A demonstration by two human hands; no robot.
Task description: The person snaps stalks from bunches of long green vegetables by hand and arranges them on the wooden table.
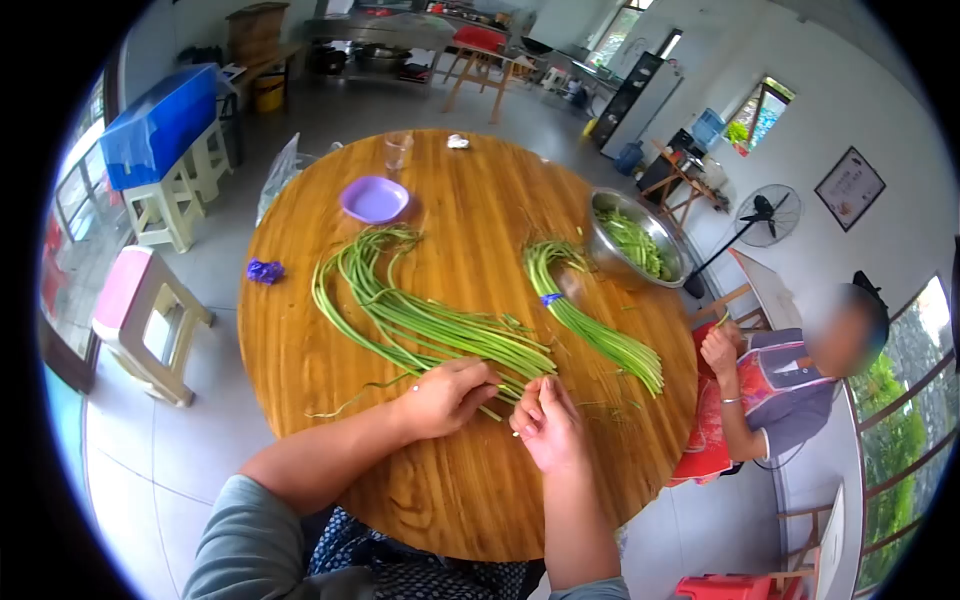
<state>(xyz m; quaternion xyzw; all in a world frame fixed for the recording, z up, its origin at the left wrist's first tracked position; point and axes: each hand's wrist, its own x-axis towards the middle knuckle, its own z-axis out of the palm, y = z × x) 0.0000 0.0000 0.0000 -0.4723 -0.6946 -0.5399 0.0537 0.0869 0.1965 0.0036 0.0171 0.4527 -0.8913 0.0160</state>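
Note:
Long green garlic scapes (430,325) lie in a loose, curved heap on the round wooden table (440,500). At the near end of this heap my left hand (450,397) is closed, with a green stem showing by its fingertips. My right hand (550,425) is pinched close beside it, and a small pale stem end shows under its fingers. The fingers hide most of what they hold. To the right of the heap lies a second bunch of garlic scapes (595,325), bound with purple tape (551,299).
A steel bowl (600,262) with cut green pieces stands at the table's right edge. Farther back are a purple dish (375,200), a clear cup (398,150) and crumpled white tissue (458,142). Crumpled purple tape (265,271) lies left. Another person (790,385) sits at right, holding a green piece.

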